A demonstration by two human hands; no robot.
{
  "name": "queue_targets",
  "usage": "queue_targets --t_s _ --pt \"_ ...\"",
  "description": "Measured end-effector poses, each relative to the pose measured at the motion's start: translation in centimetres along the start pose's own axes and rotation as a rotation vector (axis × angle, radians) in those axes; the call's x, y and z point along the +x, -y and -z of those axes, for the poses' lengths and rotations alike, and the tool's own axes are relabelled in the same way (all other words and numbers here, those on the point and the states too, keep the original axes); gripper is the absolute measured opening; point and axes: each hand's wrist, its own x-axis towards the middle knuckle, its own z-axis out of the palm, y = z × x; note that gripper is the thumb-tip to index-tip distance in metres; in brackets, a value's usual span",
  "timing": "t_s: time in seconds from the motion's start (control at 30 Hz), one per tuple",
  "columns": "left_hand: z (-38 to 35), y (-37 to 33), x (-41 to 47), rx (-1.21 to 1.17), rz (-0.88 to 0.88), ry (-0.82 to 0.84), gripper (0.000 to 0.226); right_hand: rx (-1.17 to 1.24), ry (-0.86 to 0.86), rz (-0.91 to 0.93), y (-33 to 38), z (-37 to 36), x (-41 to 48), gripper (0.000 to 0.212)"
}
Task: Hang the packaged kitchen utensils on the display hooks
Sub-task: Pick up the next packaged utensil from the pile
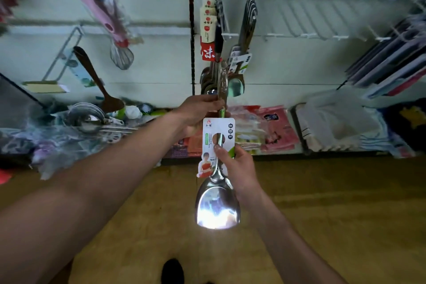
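saw ladles already hung; held spatula just below ladles, not yet hooked, left hand gripping handle, right hand pinching neck.

Spatula: glossy polished metal w/ printed card label. Floor: matt wood-look. Dark wood spoon.

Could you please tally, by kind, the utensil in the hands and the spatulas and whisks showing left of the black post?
Steel spatula: 1
Wooden spatula: 1
Whisk: 1
Total: 3
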Motion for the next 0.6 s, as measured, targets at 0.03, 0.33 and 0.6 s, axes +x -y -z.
queue_targets --t_s 0.03,0.33,0.6 --pt "0.2 -0.2 0.4 -0.005 -0.002 0.015 0.024 -0.001 0.005 0.003 0.2 0.0 0.5 0.023" --pt "-1.3 -0.4 4.1 0.079 -0.083 0.107 0.037 -0.059 -0.048 0.158 -0.1 1.5 4.3 0.022" --pt "-5.9 -1.0 7.0 0.127 -0.224 0.07 0.039 -0.244 -0.136 0.228 1.1 5.0 9.2 0.035"
